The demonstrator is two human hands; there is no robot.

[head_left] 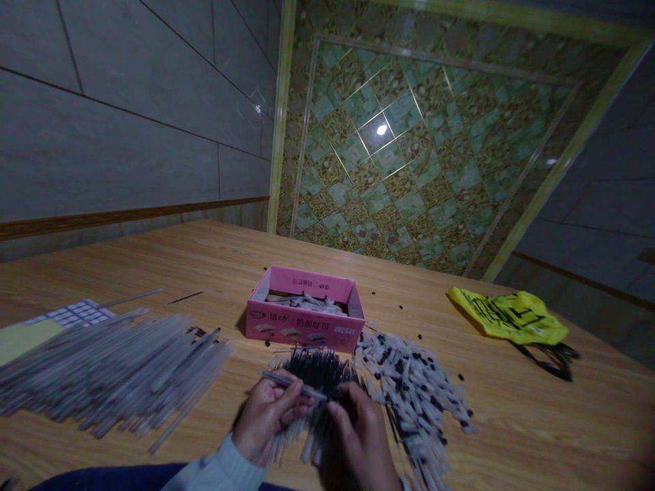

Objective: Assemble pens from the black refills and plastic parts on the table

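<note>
My left hand (273, 412) is closed around a slim grey pen-like tube (294, 384), holding it slanted down to the right. The thumb and fingers of my right hand (361, 426) pinch together at the tube's dark right end; the exact contact is too blurred to make out. Beneath both hands lies a pile of thin sticks with dark ends (320, 368). A heap of short whitish pieces with black ends (409, 382) spreads just right of my right hand. An open pink box (301, 331) stands beyond the hands, with pale slender pieces (310, 302) inside.
Many long translucent tubes (117, 368) lie in a broad pile on the left, by a blue-checked sheet (82, 312). A yellow bag with black lettering (512, 315) rests at the right. Small black bits dot the wooden table (205, 259). Tiled surfaces surround it.
</note>
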